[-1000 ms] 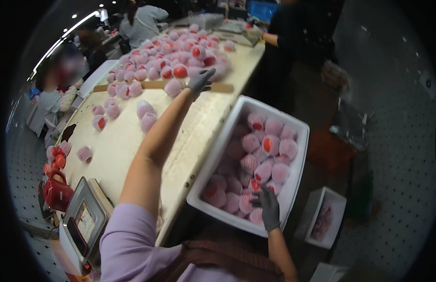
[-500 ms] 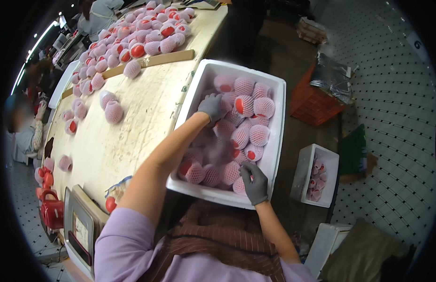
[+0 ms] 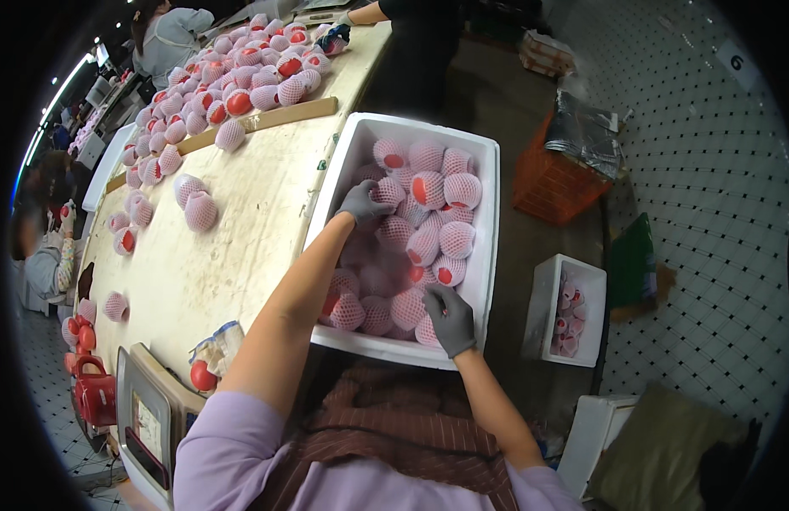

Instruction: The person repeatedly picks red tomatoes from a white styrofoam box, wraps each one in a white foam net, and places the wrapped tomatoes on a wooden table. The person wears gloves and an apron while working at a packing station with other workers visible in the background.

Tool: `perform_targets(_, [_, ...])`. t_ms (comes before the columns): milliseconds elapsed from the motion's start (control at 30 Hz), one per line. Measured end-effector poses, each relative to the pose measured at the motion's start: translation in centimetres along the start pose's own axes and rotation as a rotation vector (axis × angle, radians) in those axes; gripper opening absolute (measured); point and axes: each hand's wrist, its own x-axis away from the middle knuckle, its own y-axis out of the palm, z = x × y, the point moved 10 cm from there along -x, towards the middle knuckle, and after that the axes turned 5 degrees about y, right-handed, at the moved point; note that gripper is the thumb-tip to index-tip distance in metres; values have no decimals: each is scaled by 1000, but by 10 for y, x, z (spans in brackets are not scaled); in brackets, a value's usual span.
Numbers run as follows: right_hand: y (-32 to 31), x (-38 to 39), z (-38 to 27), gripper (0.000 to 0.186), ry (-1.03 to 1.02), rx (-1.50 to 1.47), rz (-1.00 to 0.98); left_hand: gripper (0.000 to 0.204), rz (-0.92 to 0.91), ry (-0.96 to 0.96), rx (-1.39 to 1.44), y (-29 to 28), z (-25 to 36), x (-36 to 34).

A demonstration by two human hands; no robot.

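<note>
A white foam box (image 3: 488,247) stands in front of me, holding several red fruits, each in a pink foam net. My left hand (image 3: 363,204), in a grey glove, reaches into the left side of the box. Its fingers are bent round a netted fruit (image 3: 389,193). Near the box's right front corner is my right hand (image 3: 451,322), also gloved in grey. The fingers there curl inward to the thumb beside another netted fruit (image 3: 426,332); whatever they may hold is hidden. A hazy blur covers the fruits in the box's middle left.
On the pale table (image 3: 267,175) at left, a wooden strip (image 3: 275,117) borders a large heap of netted fruits (image 3: 233,77). A scale (image 3: 148,417) sits nearest me. To the right are a smaller foam box (image 3: 590,332) and an orange crate (image 3: 543,183). A co-worker's gloved hand (image 3: 333,38) touches the heap.
The whole view has shifted slightly. My left hand's fingers have drawn back a little, showing more of the fruit beside them. A co-worker's gloved hand has come in at the far heap.
</note>
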Motion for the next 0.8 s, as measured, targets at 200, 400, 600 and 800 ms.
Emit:
perform_targets(200, [2,-1,0,20,-23,39,-11,72,6,-220,-160,1,-34,-29])
perform_targets(400, [-1,0,-8,19,-54,101,-31,81,19,-419,-95,1,27,-11])
perform_targets(600, [6,2,-5,18,-61,81,-30,86,192,-362,-174,8,15,-4])
perform_targets(800, [6,1,11,20,-10,1,-23,91,270,-13,93,7,41,21])
